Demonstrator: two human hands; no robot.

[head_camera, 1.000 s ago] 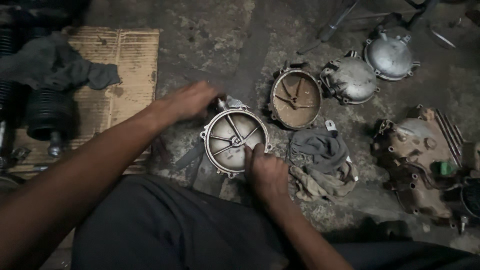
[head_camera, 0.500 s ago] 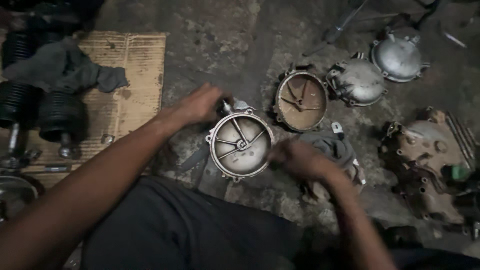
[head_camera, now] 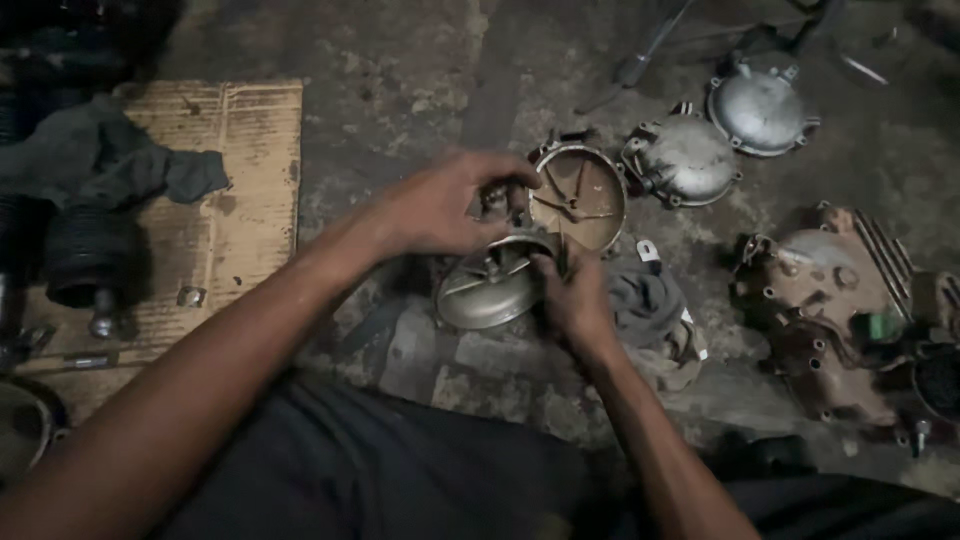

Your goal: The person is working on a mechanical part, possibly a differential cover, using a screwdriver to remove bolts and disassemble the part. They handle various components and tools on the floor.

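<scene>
Round cover (head_camera: 490,285) is tipped up on edge now, no longer flat on the floor. Left hand (head_camera: 440,210) curls over its top, right hand (head_camera: 575,300) fingers pinch the rim, beside the rag (head_camera: 650,300).

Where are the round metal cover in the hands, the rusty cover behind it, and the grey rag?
round metal cover (head_camera: 482,290), head view, on its ribbed inner face.
rusty cover (head_camera: 580,200), head view, on its brown hollow.
grey rag (head_camera: 645,305), head view, on its folded middle.
</scene>
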